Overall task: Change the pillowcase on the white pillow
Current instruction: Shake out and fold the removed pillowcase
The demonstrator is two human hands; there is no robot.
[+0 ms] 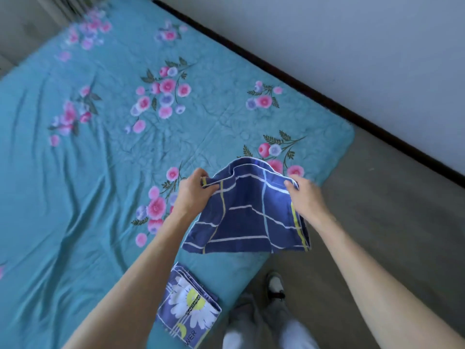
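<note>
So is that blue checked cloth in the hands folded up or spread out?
Partly opened. The left hand and right hand pinch the top edge of the blue checked cloth, which hangs slack. The daisy-print cloth lies folded on the bed.

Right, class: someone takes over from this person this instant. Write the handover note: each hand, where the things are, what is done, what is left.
Left hand and right hand each pinch a top corner of the blue checked pillowcase, held up folded above the bed's near edge.
A second folded cloth, daisy print, lies on the bed below it.
The white pillow is not in view.
Done: nothing that shows.
Left: open the case and fit it on the pillow.
</note>
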